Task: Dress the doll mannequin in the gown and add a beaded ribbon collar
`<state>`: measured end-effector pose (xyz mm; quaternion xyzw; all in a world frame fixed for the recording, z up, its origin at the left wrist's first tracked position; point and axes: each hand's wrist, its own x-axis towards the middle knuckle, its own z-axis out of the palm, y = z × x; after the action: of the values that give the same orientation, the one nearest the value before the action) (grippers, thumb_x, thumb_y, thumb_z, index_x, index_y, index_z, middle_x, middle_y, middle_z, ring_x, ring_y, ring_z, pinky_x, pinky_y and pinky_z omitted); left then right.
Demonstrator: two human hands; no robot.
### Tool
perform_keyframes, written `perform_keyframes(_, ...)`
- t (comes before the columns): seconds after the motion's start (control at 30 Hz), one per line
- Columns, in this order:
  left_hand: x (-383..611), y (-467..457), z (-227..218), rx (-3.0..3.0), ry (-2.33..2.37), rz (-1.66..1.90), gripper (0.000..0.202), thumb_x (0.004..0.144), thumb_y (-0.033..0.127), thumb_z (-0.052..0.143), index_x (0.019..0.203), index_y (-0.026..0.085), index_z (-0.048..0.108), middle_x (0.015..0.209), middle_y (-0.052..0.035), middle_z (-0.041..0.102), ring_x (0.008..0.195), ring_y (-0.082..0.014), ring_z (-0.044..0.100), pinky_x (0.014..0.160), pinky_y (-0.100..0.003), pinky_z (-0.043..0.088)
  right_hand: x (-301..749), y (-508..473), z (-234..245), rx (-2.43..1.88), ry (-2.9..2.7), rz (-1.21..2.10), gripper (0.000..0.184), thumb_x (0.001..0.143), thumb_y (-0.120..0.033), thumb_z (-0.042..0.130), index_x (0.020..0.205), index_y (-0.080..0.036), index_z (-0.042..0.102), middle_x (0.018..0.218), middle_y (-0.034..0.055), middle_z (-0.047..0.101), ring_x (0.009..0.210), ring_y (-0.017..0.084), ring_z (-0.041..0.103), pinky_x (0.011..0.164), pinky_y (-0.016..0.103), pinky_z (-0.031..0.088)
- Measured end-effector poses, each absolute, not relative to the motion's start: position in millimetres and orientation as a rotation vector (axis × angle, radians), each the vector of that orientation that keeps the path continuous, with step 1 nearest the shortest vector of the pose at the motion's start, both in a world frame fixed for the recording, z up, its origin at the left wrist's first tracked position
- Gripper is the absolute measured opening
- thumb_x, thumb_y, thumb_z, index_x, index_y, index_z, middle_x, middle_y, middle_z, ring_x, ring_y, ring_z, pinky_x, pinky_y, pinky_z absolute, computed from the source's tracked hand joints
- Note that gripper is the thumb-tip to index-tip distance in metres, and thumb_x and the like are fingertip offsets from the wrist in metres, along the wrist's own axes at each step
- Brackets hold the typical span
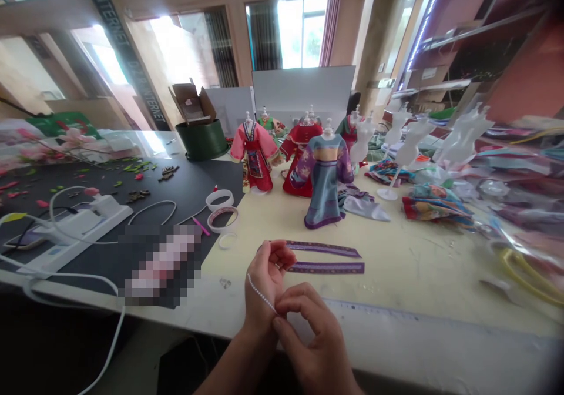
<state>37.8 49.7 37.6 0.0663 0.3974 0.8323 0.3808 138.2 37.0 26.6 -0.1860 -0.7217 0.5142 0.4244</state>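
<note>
My left hand (267, 271) is raised over the table's front edge, palm turned inward and fingers loosely bent, with a ring on one finger and nothing visible in its grasp. A short string of small white beads (261, 293) lies across the thumb side of that hand, down toward the wrist. My right hand (308, 324) pinches the lower end of the string between thumb and forefinger, close against the left wrist. Just beyond my hands, two purple patterned fabric strips (328, 267) lie flat on the pale mat, their left ends partly hidden by my left hand.
Doll-size mannequins in robes, one in a blue skirt (326, 189), stand behind the strips. Tape rolls (222, 220) and a pink pen (201, 226) lie left, near a white power strip (74, 236) with cables. A ruler (374, 314) lies along the front; bare white mannequins (412, 142) stand right.
</note>
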Motion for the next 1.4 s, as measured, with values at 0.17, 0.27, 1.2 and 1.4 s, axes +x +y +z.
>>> perform_keyframes(0.17,38.8,42.8,45.6,0.363,1.167,2.231,0.023,0.084,0.033,0.049,0.079,0.014,0.063,0.063,-0.0006,0.059,0.066,-0.0113,0.055,0.073,-0.026,0.044,137.3,38.4,31.3,-0.526,-1.678,1.529,0.012,0.074,-0.007,0.057,0.073,-0.018,0.061,0.08,0.0015,0.058,0.078,0.015,0.057,0.073,0.028,0.045)
perform_keyframes(0.27,41.8,37.7,50.9,0.5,1.263,2.262,0.024,0.087,0.032,0.046,0.08,0.015,0.062,0.065,-0.0006,0.058,0.069,-0.0124,0.055,0.077,-0.028,0.043,137.2,39.6,31.9,-0.543,-1.637,1.618,0.01,0.074,-0.009,0.059,0.073,-0.019,0.062,0.08,0.001,0.058,0.078,0.015,0.057,0.074,0.028,0.045)
perform_keyframes(1.2,37.4,43.6,42.0,0.81,1.653,2.142,0.026,0.088,0.032,0.04,0.079,0.017,0.059,0.067,-0.0011,0.057,0.067,-0.0147,0.054,0.071,-0.028,0.043,152.8,54.5,38.9,-0.511,-1.706,1.718,0.011,0.079,-0.022,0.06,0.069,-0.018,0.056,0.078,0.0014,0.058,0.075,0.015,0.055,0.072,0.027,0.043)
perform_keyframes(1.4,35.5,44.8,40.7,1.011,1.85,1.922,0.019,0.086,0.03,0.046,0.076,0.02,0.059,0.064,0.001,0.058,0.067,-0.0144,0.054,0.068,-0.024,0.041,155.2,51.5,46.9,-0.529,-1.51,1.837,0.012,0.076,-0.025,0.063,0.068,-0.018,0.058,0.092,0.0049,0.065,0.088,0.019,0.059,0.081,0.032,0.046)
